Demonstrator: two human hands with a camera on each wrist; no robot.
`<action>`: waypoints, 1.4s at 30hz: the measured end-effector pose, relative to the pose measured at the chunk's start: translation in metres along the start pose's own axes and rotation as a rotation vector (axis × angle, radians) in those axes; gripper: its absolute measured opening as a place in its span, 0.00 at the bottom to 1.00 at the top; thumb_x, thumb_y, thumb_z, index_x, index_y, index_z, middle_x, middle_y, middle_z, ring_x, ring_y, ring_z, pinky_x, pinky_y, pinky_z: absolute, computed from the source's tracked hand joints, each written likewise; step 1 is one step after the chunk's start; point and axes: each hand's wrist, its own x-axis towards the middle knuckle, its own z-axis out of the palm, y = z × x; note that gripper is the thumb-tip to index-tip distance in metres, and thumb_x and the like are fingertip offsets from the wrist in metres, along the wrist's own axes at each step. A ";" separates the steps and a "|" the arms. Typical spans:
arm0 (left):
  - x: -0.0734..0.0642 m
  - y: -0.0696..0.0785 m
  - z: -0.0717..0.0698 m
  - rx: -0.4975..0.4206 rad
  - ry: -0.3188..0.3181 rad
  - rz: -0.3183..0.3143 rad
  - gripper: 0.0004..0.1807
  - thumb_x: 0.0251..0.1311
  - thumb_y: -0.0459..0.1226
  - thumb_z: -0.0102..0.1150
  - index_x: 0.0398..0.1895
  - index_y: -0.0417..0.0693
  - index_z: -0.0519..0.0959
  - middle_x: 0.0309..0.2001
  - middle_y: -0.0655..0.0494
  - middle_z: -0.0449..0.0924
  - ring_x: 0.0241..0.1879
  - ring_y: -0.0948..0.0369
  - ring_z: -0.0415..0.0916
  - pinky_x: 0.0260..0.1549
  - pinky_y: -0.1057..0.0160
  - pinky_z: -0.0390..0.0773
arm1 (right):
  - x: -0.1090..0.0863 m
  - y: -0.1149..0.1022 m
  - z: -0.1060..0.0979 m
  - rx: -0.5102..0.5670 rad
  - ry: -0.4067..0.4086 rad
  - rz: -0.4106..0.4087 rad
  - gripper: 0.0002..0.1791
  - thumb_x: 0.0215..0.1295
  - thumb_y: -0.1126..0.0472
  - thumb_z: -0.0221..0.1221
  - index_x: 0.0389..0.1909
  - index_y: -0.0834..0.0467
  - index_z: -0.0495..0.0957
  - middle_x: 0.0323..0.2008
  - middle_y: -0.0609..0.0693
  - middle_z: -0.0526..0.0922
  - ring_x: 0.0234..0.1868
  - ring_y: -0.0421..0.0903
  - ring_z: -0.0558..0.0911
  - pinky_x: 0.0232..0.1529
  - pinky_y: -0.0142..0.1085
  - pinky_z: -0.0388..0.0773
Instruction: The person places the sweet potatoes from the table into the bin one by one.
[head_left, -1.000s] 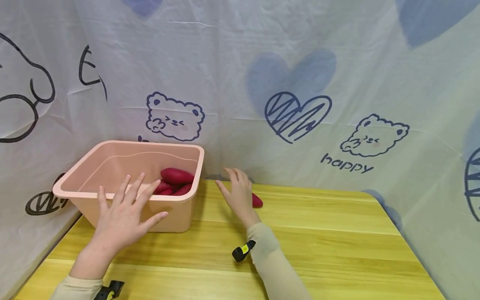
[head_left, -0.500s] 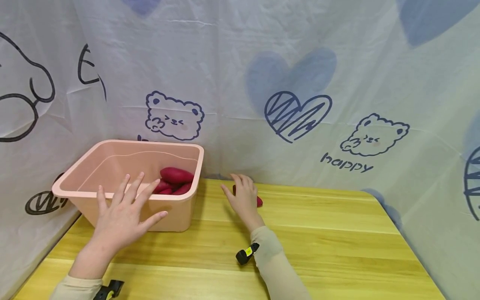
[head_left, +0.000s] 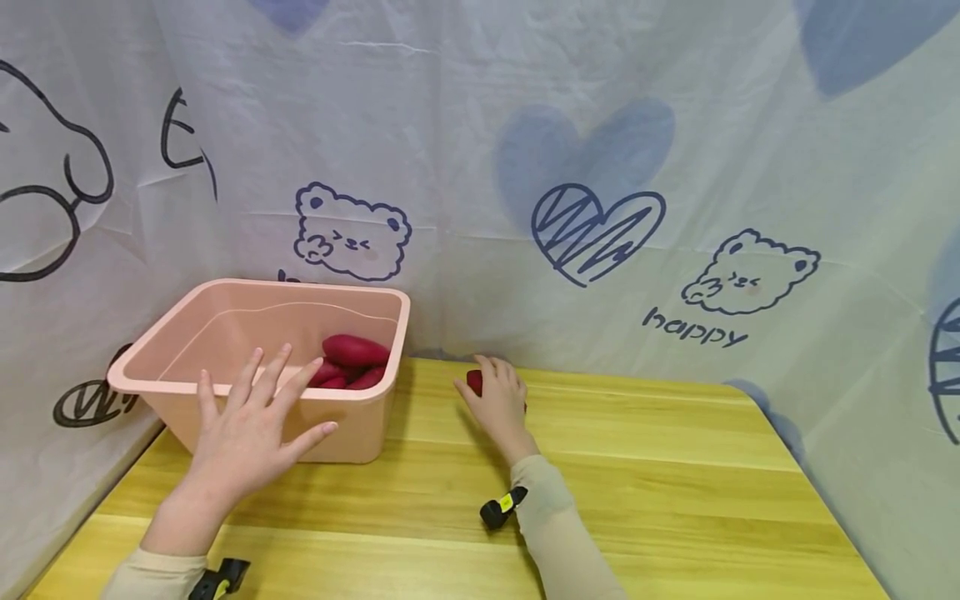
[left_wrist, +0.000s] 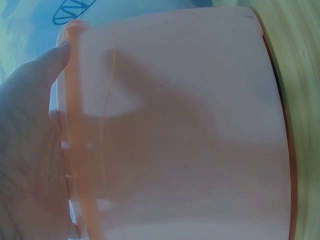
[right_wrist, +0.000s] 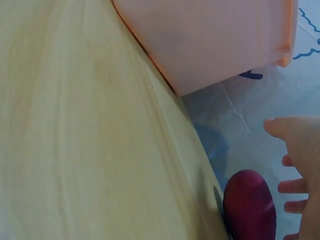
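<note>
A pink plastic basin (head_left: 341, 433) stands at the left of the table, several purple-red sweet potatoes (head_left: 354, 351) piled in its right end. My left hand (head_left: 243, 446) is spread, fingers straight, over the basin's near rim; in the left wrist view the thumb (left_wrist: 54, 57) lies at the rim, though contact is unclear. Right of the basin, my right hand (head_left: 501, 410) is over a single sweet potato (head_left: 474, 382) on the table, hiding most of it. The right wrist view shows that sweet potato (right_wrist: 249, 207) beside the loosely extended fingers (right_wrist: 292, 186), with a gap between them.
The wooden table (head_left: 660, 475) has its back edge against a white printed cloth (head_left: 465, 158). Another side of the cloth hangs close by the basin's left. Table surface stretches to the right of the right hand.
My right hand has moved right and slightly nearer, over the lone sweet potato, whose left end now shows beyond the hand. The left hand and the basin stay in place.
</note>
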 end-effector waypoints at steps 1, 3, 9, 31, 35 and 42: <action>0.000 0.000 0.000 0.000 0.001 0.000 0.43 0.57 0.68 0.53 0.75 0.71 0.55 0.78 0.48 0.50 0.78 0.44 0.38 0.65 0.28 0.19 | 0.000 0.001 0.000 -0.004 -0.008 0.007 0.32 0.64 0.39 0.58 0.64 0.50 0.70 0.62 0.56 0.73 0.65 0.56 0.69 0.65 0.60 0.62; 0.000 0.000 0.000 0.002 0.001 0.000 0.43 0.57 0.68 0.52 0.75 0.71 0.54 0.78 0.48 0.50 0.78 0.44 0.38 0.65 0.28 0.19 | 0.001 0.003 0.000 -0.012 -0.026 0.019 0.32 0.64 0.39 0.59 0.64 0.50 0.70 0.62 0.56 0.73 0.65 0.56 0.69 0.65 0.60 0.62; 0.000 0.000 0.001 0.012 0.007 0.003 0.43 0.57 0.68 0.52 0.75 0.71 0.54 0.78 0.49 0.50 0.78 0.45 0.39 0.65 0.28 0.20 | 0.001 0.007 0.002 -0.024 -0.070 0.047 0.33 0.63 0.40 0.60 0.65 0.51 0.69 0.62 0.57 0.73 0.64 0.58 0.69 0.62 0.62 0.63; 0.001 0.000 0.001 0.009 0.019 0.006 0.43 0.56 0.67 0.54 0.74 0.71 0.55 0.77 0.48 0.53 0.77 0.44 0.41 0.65 0.27 0.21 | -0.001 0.016 0.006 -0.033 -0.146 0.080 0.32 0.65 0.48 0.62 0.68 0.52 0.67 0.63 0.59 0.72 0.66 0.59 0.68 0.61 0.61 0.64; 0.001 0.000 0.002 0.009 0.015 0.005 0.43 0.56 0.68 0.53 0.75 0.71 0.55 0.77 0.49 0.52 0.77 0.44 0.41 0.65 0.27 0.21 | -0.002 0.015 0.006 -0.039 -0.150 0.079 0.33 0.64 0.52 0.63 0.69 0.52 0.66 0.63 0.59 0.73 0.66 0.60 0.68 0.61 0.61 0.64; 0.000 0.000 0.001 0.011 0.015 0.004 0.43 0.56 0.68 0.53 0.74 0.71 0.55 0.77 0.49 0.52 0.77 0.44 0.41 0.65 0.27 0.20 | -0.003 0.015 0.005 -0.041 -0.150 0.077 0.33 0.63 0.54 0.64 0.69 0.51 0.67 0.62 0.58 0.74 0.66 0.60 0.68 0.61 0.61 0.64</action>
